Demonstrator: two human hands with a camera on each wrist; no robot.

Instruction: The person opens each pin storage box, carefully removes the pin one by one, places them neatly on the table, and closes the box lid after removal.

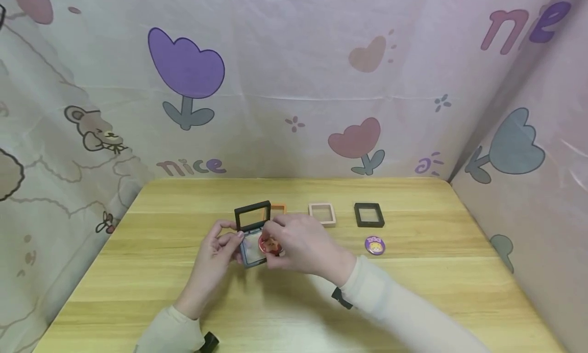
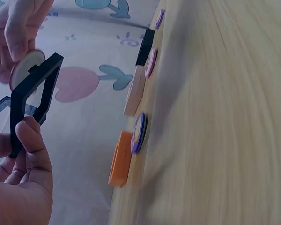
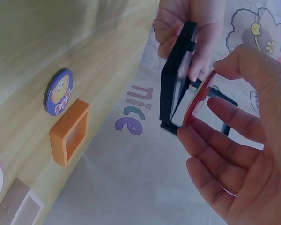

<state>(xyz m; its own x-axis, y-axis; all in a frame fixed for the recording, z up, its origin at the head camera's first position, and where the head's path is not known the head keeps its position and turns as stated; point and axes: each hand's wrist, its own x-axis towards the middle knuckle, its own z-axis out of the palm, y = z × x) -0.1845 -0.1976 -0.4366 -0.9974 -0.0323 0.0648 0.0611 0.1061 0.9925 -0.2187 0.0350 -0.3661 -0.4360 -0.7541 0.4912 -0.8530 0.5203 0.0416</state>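
An unfolded black display frame point(image 1: 252, 206) with clear film in its two halves is held above the table. My left hand point(image 1: 217, 252) grips it by its left side, thumb on the edge. Between the thumb and fingers of my right hand point(image 1: 305, 246) is a round red button badge point(image 1: 270, 245), held over the frame's lower half. The badge's pale back point(image 2: 24, 70) faces the left wrist camera. In the right wrist view the badge stands nearly edge-on beside the film; whether it touches the film I cannot tell.
On the table stand an orange frame point(image 3: 59, 145), a pink frame point(image 1: 322, 205) and another black frame point(image 1: 369, 224). A purple badge point(image 1: 375, 245), a blue-rimmed badge point(image 3: 59, 92) and a pink-rimmed badge point(image 2: 151, 62) lie in front of them. A printed curtain point(image 1: 271, 52) hangs behind the table.
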